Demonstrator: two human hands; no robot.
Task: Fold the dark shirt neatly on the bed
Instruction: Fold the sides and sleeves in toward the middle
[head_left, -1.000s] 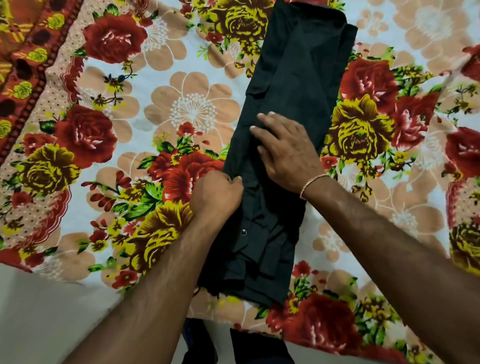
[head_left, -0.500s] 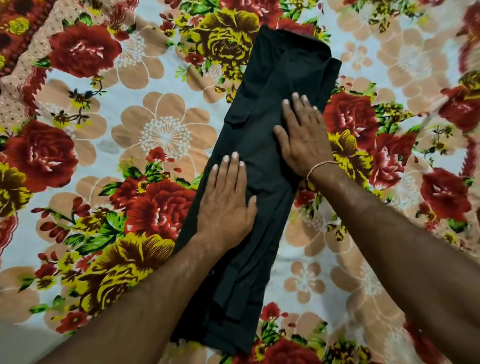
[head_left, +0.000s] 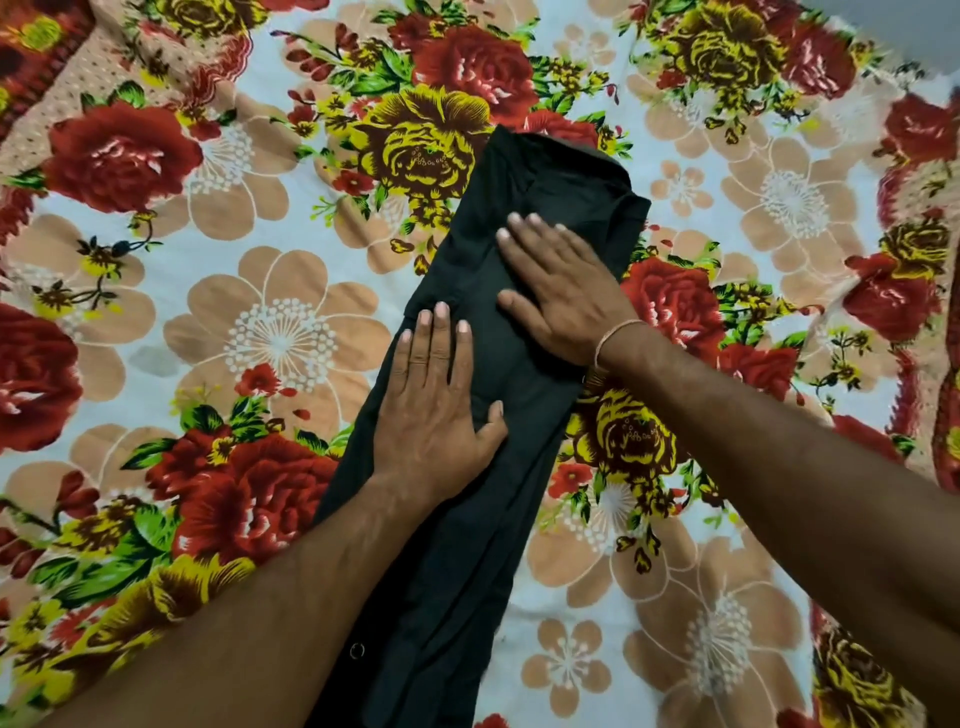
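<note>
Bedsheet (head_left: 280, 332) pretty much filled the whole shot: a loud floral print, big red roses, yellow roses and peach daisy-type flowers on a pale ground, spread over the bed with a few soft wrinkles toward the right side. A darker patterned border ran along the upper left corner. Not much of the room showed, just a plain pale strip at the top right corner.

No boxes or baskets anywhere, just fabric on fabric. The dark shirt (head_left: 519, 467) lay on the sheet roughly in the middle, folded lengthwise into a long narrow strip running from the bottom edge up and slightly right, with the collar end at the far end. A small round snap or button showed near the lower left edge of the strip.

Left hand (head_left: 436, 410) was flat on the shirt's middle, palm down, fingers together and straight, thumb out to the side. Right hand (head_left: 561, 291) was flat too, fingers slightly spread, pressing the upper part just beyond the left one, a thin bracelet (head_left: 613, 335) on its wrist.
</note>
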